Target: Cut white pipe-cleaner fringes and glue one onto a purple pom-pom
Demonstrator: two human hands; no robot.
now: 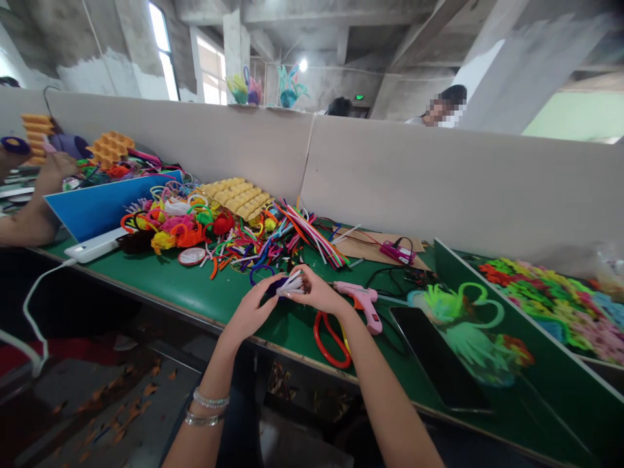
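Between my fingers is a small pipe-cleaner piece (291,285) with white strands and a purple part. My left hand (254,304) grips its left side. Closed on the right side of the same piece is my right hand (319,292); the fingers partly hide it. A purple loop (260,274) shows just behind the left hand, and I cannot tell whether it belongs to the piece. A pink glue gun (363,304) lies right of my right hand. Red scissor-like handles (332,344) lie under my right wrist, their other end hidden.
Colourful pipe cleaners (312,231) and fluffy pieces (180,224) pile up behind my hands, beside a yellow egg-crate tray (238,196). A black phone (436,357) and green pipe-cleaner figures (472,338) lie right. A power strip (95,247) and another person's arm (36,211) are left.
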